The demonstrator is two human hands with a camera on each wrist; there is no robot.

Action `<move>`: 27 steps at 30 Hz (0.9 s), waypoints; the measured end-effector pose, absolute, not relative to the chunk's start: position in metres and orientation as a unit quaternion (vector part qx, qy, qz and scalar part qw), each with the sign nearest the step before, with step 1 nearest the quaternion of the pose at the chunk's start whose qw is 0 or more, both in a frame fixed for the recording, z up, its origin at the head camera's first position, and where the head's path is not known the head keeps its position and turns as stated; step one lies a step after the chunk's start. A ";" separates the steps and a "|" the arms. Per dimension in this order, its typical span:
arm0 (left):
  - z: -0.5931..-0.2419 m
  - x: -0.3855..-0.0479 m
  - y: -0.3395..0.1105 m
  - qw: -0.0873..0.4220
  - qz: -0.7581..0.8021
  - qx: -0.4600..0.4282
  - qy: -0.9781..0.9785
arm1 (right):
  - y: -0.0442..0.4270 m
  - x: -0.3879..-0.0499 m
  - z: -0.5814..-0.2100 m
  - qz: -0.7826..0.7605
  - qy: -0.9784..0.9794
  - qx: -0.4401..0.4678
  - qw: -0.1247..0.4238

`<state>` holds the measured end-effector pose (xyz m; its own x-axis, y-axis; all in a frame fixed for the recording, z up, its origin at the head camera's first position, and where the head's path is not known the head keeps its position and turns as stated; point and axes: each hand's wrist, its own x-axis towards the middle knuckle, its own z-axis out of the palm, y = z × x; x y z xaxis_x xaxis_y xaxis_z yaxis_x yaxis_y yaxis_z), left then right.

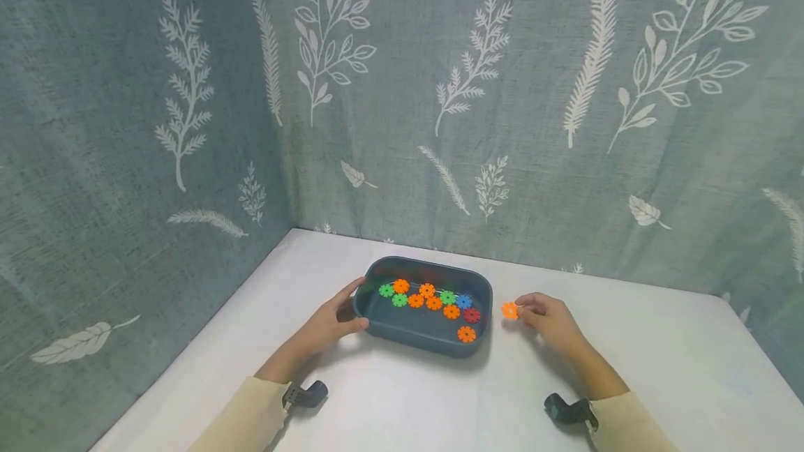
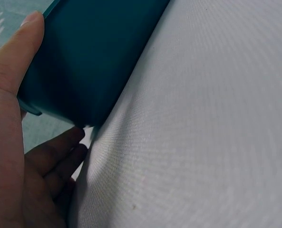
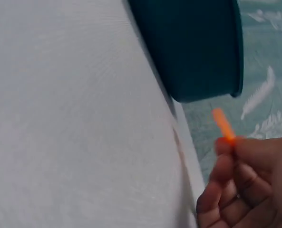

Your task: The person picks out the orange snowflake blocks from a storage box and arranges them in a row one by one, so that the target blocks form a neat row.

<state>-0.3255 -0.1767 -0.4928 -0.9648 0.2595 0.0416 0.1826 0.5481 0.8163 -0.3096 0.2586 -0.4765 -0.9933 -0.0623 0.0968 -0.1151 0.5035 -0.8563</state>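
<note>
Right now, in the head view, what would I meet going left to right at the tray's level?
The left grip → a dark blue-grey, rounded rectangular tray → a flat, round, notched orange piece → the right grip.

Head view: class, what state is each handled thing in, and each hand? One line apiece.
Tray: upright on the table, uncovered, partly filled.
Discs inside: lying in the tray, orange, green, blue and red.
Orange disc: held, outside the tray.
Left hand: holding the tray's left end.
Right hand: pinching the orange disc.
</note>
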 end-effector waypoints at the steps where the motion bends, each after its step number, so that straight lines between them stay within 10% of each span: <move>1: -0.493 -0.325 -0.177 0.043 0.459 0.125 0.878 | 0.260 -0.309 -0.479 0.494 -0.868 0.043 0.023; 27: -0.494 -0.323 -0.178 0.039 0.464 0.126 0.876 | 0.261 -0.309 -0.493 0.378 -0.925 0.017 0.028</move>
<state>-0.3234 -0.1778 -0.4944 -0.9649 0.2581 0.0482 0.1850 0.5382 0.8223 -0.3087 0.2607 -0.4926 -0.9978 -0.0111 0.0647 -0.0533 0.7131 -0.6990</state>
